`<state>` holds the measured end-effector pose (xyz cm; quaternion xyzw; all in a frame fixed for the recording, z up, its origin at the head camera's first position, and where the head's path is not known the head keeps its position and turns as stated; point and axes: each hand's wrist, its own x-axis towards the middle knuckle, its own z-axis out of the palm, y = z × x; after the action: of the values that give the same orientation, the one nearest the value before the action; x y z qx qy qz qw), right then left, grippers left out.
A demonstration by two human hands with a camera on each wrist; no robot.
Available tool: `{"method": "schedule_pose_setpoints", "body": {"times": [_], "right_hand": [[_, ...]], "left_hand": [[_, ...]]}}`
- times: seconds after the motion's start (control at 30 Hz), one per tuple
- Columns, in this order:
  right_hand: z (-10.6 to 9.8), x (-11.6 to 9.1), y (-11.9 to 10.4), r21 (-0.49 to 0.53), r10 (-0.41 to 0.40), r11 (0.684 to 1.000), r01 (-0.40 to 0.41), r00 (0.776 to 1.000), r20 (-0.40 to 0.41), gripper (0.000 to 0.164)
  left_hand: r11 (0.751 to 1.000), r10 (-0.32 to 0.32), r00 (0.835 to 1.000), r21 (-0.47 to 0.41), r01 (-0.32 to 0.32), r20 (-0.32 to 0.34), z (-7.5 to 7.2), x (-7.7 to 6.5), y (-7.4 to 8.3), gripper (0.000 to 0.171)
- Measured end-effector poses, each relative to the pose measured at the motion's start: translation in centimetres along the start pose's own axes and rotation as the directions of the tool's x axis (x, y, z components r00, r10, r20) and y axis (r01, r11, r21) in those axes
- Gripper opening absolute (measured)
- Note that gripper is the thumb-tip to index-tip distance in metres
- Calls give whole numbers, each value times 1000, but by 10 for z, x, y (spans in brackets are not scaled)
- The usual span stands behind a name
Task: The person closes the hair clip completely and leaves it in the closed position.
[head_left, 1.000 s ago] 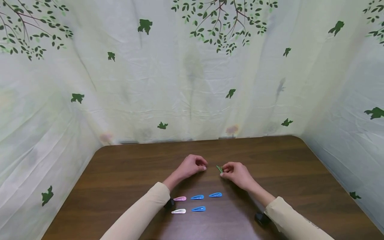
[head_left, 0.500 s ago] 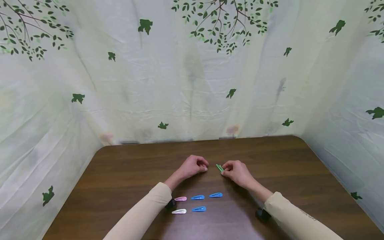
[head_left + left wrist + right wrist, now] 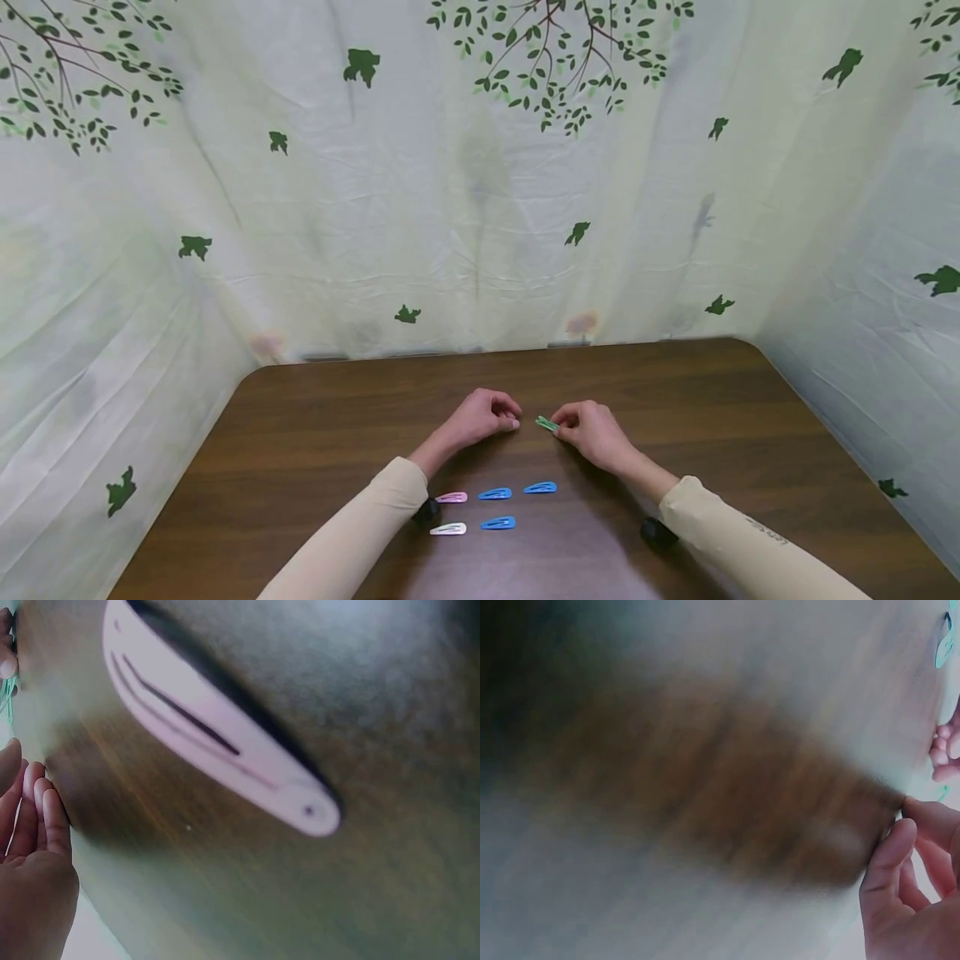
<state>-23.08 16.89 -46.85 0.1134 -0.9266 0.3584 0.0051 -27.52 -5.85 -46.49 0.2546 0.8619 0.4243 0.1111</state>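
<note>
My right hand (image 3: pixel 596 435) pinches a green snap hair clip (image 3: pixel 547 424) between thumb and fingertips, its free end pointing left over the table. Facing it across a small gap is my left hand (image 3: pixel 483 412), fingers loosely bent, with nothing in them. Closer to me lie a pink hair clip (image 3: pixel 452 497), a white hair clip (image 3: pixel 447 529) and three blue hair clips (image 3: pixel 495 494), in two rows. The pink clip fills much of the left wrist view, beyond the relaxed left fingers (image 3: pixel 56 817). In the right wrist view the green clip is mostly hidden behind the right fingers.
The brown wooden table (image 3: pixel 337 433) extends past both hands to a pale leaf-printed curtain (image 3: pixel 480 208) at the back and sides. A black wrist device (image 3: pixel 657 533) sits at the right cuff; another black device (image 3: pixel 427 510) is under the left wrist, near the pink clip.
The green clip has turned in my right fingers, from thin and edge-on to showing more of its face, its free end now lower and more sideways. My left hand has barely moved.
</note>
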Motion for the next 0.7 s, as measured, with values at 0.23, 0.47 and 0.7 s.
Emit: {"method": "schedule_pose_setpoints", "body": {"times": [0.23,0.47,0.7], "right_hand": [[2,-1,0,-48,-28,998,27,1000,-6,10],[2,-1,0,-40,-29,999,30,1000,11,11],[-1,-2,1,9,-34,999,33,998,45,10]], "left_hand": [[1000,6,1000,-3,-6,7,-1,-2,1,13],[1000,-8,1000,8,7,15,-3,-6,3,14],[999,-34,999,15,34,12,-4,-11,2,15]]}}
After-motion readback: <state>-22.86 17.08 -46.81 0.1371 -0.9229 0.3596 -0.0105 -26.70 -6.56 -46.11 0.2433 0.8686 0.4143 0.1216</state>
